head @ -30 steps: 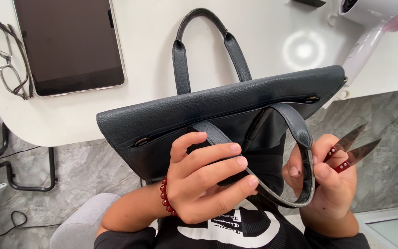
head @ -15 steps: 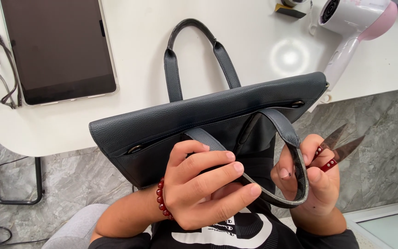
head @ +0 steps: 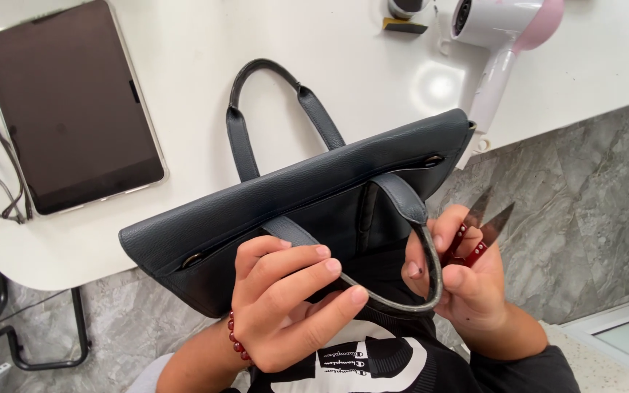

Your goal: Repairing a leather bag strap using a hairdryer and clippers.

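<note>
The left hand [head: 285, 306] curls its fingers around the near handle [head: 402, 211] of the dark handbag [head: 278, 204], pinching the strap. The right hand [head: 467, 280] grips small red-handled thread snips [head: 478, 229], blades parted, thumb against the same strap. This looks like trimming along the handle; bringing the blades in calls for a steady, taut strap. Both wrists bend inward, close to the chest. The bag leans on the white table [head: 183, 44] edge.

Left hand [head: 285, 306] gripping dark handbag [head: 293, 204] handle, right hand [head: 467, 280] holding red snips [head: 478, 233]
</note>
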